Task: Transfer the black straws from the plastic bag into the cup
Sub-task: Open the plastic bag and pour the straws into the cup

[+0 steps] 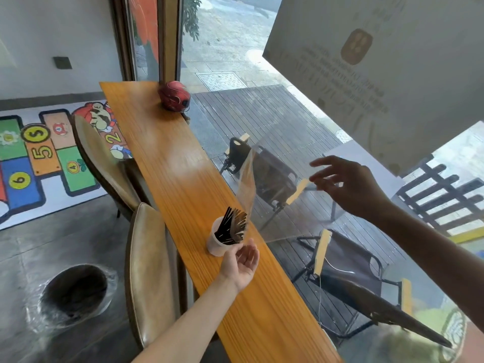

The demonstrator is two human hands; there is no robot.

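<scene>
One white cup is standing just beyond my left hand, holding one fanned bunch of black straws. My left fingers are lying relaxed, holding nothing. One clear plastic bag is hanging at my right hand, fingers spread wide.

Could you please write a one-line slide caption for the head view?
Black straws fanned in a white cup on the wooden counter; left hand beside it, right hand raised.
</scene>
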